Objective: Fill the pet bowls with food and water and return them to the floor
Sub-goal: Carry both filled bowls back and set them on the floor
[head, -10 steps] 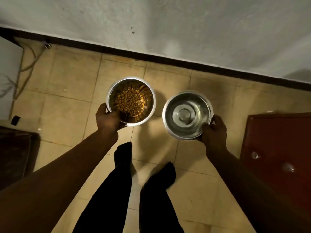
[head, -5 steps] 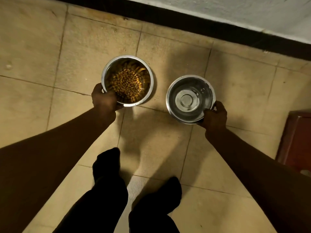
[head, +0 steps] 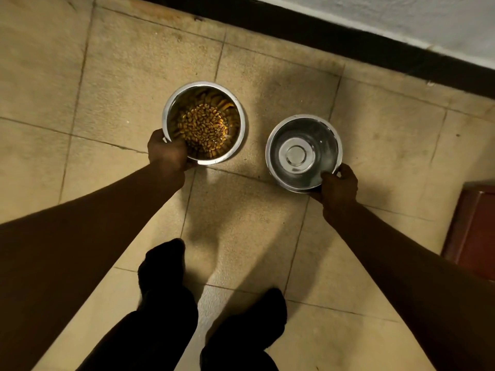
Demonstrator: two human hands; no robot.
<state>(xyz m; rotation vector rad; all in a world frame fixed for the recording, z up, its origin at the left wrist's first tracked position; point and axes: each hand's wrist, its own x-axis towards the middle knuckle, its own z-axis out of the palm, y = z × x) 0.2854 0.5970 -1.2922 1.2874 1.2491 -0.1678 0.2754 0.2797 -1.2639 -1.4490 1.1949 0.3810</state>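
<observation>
Two steel pet bowls are low over the tiled floor (head: 115,84), side by side near the wall. The left bowl (head: 171,103) holds brown kibble (head: 205,129); my left hand (head: 167,153) grips its near rim. The right bowl (head: 276,140) looks filled with clear water, its round bottom showing through; my right hand (head: 338,184) holds its near rim. I cannot tell whether either bowl touches the floor.
A black skirting strip (head: 321,30) runs along the white wall (head: 401,14) just beyond the bowls. A dark red wooden cabinet (head: 474,231) stands at the right edge. My two dark-socked feet (head: 163,266) stand on the tiles behind the bowls.
Both bowls have gone down toward the floor with my hands still on them, and my head has tipped lower, so the wall has slid up out of most of the view.
</observation>
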